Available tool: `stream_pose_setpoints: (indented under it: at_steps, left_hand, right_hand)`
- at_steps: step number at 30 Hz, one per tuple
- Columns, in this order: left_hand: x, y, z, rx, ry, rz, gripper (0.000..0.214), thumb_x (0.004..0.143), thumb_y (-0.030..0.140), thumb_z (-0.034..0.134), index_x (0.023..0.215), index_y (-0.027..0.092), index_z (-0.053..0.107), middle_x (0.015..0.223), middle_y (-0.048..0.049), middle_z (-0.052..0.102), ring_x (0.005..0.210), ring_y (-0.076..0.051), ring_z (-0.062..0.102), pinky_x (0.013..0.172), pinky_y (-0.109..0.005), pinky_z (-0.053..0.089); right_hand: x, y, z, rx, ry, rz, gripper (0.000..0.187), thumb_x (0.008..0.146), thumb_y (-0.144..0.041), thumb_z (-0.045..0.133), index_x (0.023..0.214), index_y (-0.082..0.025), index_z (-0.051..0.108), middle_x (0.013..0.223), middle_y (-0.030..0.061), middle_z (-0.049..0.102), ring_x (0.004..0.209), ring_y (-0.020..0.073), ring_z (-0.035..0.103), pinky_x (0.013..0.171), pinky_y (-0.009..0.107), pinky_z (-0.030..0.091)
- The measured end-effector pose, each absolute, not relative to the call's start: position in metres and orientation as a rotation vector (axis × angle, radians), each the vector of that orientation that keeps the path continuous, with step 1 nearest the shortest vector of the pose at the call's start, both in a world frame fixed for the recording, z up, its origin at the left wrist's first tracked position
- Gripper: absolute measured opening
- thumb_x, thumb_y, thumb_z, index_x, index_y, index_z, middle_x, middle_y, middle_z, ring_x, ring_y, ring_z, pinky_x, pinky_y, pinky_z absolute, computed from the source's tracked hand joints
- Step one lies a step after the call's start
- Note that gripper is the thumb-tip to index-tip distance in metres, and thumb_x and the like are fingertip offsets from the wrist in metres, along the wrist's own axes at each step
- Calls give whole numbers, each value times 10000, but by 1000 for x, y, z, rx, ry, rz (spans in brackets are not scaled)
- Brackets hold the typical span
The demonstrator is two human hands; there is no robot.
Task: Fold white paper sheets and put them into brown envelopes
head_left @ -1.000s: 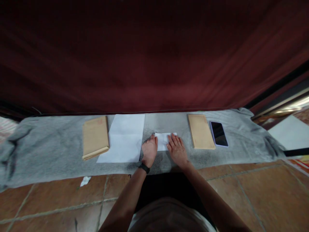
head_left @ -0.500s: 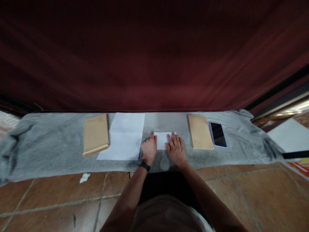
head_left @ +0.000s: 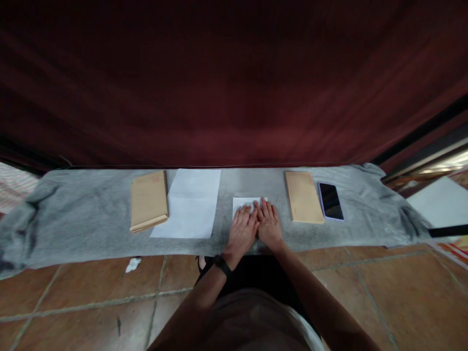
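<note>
Both hands are now seen on the small folded white paper [head_left: 244,204]. The left hand [head_left: 243,229] has been brought in from the paper's left edge, where it was resting half a second ago. It is now laid on top of the sheet, hard against the right hand [head_left: 269,225], and the two are touching along the index fingers. The right hand is found almost where it was, over the paper's right part. All the fingers are stretched out flat and kept close together, palms down. Nothing is gripped; the paper is only pressed beneath them. Just the far strip of the paper, mostly at its left, is left showing beyond the fingertips.

The paper is spread on the long grey cloth [head_left: 91,224], about at its middle. A black wristband [head_left: 222,264] is worn on the left wrist, which is held over the terracotta floor tiles [head_left: 383,282].

The rest has not been shifted. To the left, a large white sheet of paper [head_left: 190,202] is laid well apart from the hands, with a stack of tan envelopes [head_left: 148,200] touching its left side. To the right, a single tan envelope [head_left: 303,196] is set near the right hand, and a black smartphone [head_left: 330,201] is placed just beside it. A dark red curtain [head_left: 234,83] is hung along the far side.
</note>
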State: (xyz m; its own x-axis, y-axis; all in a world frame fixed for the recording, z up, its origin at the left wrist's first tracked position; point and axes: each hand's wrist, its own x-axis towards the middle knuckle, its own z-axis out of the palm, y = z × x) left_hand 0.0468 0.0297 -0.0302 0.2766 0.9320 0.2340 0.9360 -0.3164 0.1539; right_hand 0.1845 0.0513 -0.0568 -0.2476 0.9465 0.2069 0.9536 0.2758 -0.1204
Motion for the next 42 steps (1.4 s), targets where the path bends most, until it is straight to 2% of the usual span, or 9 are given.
stream_pose_setpoints:
  at_steps: [2,4,11,19,24,30,35,38,42]
  left_hand:
    - [50,18,-38,-2581,-1741,-489,542,1042,357,323,1528,118,344,1556,-156,438,1474,-262,357,1196,-480,325]
    - [48,12,-43,-2598,-1770,-460,611,1043,417,304,1548,74,288,1592,-174,374,1508,-257,287,1223,-473,284]
    - [29,8,-42,-2608,-1848,-329,760,993,571,386,1554,68,285,1626,-186,290,1535,-278,197,1243,-477,239]
    - [19,3,-43,-2592,-1863,-300,752,993,554,404,1556,72,278,1631,-201,264,1529,-292,218,1233,-484,254]
    - [20,4,-45,-2590,-1843,-294,737,995,519,419,1551,56,281,1630,-213,254,1528,-302,212,1229,-492,258]
    - [17,4,-47,-2577,-1829,-316,638,1006,386,393,1555,79,285,1629,-196,266,1530,-282,205,1230,-502,253]
    - [20,8,-47,-2578,-1843,-321,577,983,221,351,1543,83,319,1620,-163,306,1529,-247,215,1249,-493,215]
    - [35,20,-45,-2645,-1832,-333,550,1009,242,301,1540,103,337,1614,-133,336,1525,-231,233,1247,-478,234]
    - [51,41,-44,-2728,-1794,-340,541,1035,278,245,1547,128,331,1614,-106,349,1525,-216,234,1245,-473,236]
  right_hand:
    - [186,51,-57,-1759,-2334,-42,586,1018,-291,414,1581,-185,292,1645,162,245,1492,318,286,1189,498,224]
    - [187,52,-58,-1765,-2327,-45,575,1028,-309,391,1580,-183,293,1643,163,250,1486,321,296,1185,503,229]
    - [185,53,-62,-1695,-2285,-50,557,1038,-344,391,1561,-160,339,1629,177,278,1485,329,297,1169,524,247]
    - [202,52,-64,-1709,-2179,-66,558,1049,-345,339,1542,-85,356,1563,178,411,1444,307,372,1166,504,268]
    - [209,38,-59,-1813,-2092,-112,537,1045,-285,327,1523,-47,376,1577,192,381,1446,308,371,1164,497,288]
    - [195,10,-58,-1557,-2331,-3,501,1047,-343,380,1523,-191,415,1587,93,398,1451,238,384,1198,458,272]
    - [192,3,-60,-1585,-2319,-42,514,1030,-366,442,1519,-208,425,1590,109,388,1452,274,380,1200,495,257]
    - [191,3,-62,-1613,-2308,-75,534,1003,-340,489,1517,-207,431,1600,125,366,1464,309,352,1201,535,236]
    - [189,2,-61,-1629,-2317,-73,520,995,-332,494,1483,-152,477,1578,156,394,1458,318,357,1202,539,235]
